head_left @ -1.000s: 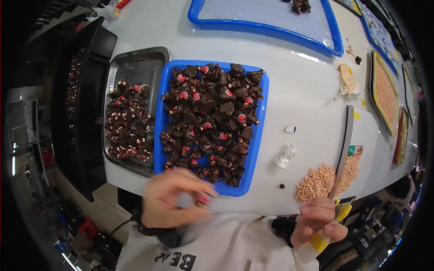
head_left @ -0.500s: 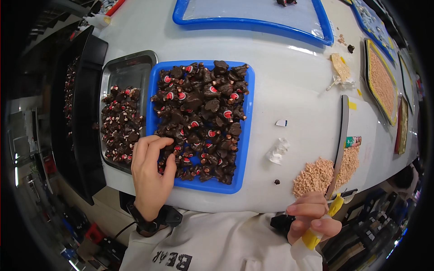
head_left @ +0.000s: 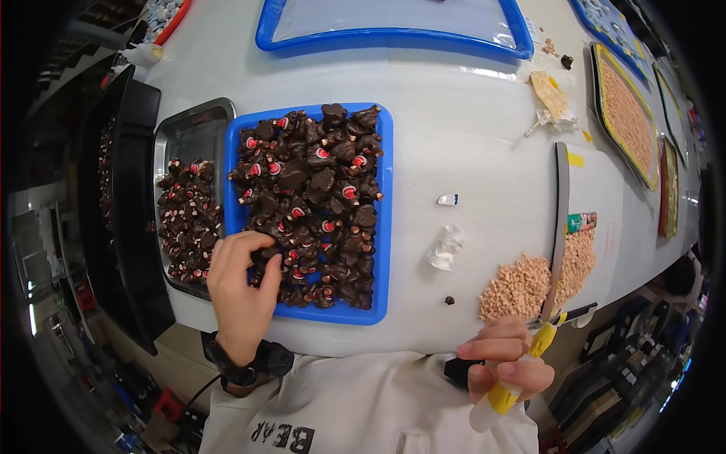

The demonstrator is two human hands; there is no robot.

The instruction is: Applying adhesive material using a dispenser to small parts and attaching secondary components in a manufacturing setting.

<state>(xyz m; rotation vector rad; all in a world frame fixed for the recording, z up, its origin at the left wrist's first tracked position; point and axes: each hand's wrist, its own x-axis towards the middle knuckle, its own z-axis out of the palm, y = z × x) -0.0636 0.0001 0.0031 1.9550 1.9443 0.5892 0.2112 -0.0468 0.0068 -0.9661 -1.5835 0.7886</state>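
A blue tray (head_left: 383, 227) is heaped with dark brown, chocolate-coloured figurines (head_left: 292, 178), some bearing red-and-white round parts and pale tips. At its lower left, my left hand (head_left: 243, 291) closes thumb and fingers around one dark brown figurine, partly hidden by the fingers. My right hand (head_left: 508, 359), near the table's front edge, is wrapped around a whitish tube (head_left: 488, 412) with yellow bands. The tube's yellow upper part (head_left: 543, 339) points up and right, close to a pile of small beige pieces (head_left: 517, 287).
A metal tray (head_left: 175, 140) of smaller brown pieces overlaps the blue tray's left side, beside a black bin (head_left: 136, 204). Crumpled white material (head_left: 446, 248) and a small white piece (head_left: 448, 200) lie mid-table. Another blue-rimmed tray (head_left: 393, 34) is at the back; a yellow-rimmed tray (head_left: 652, 181) stands right.
The whole view has shifted, so the table things appear further left. My left fingers have drawn closer together on a figurine; my right hand keeps its hold on the tube.
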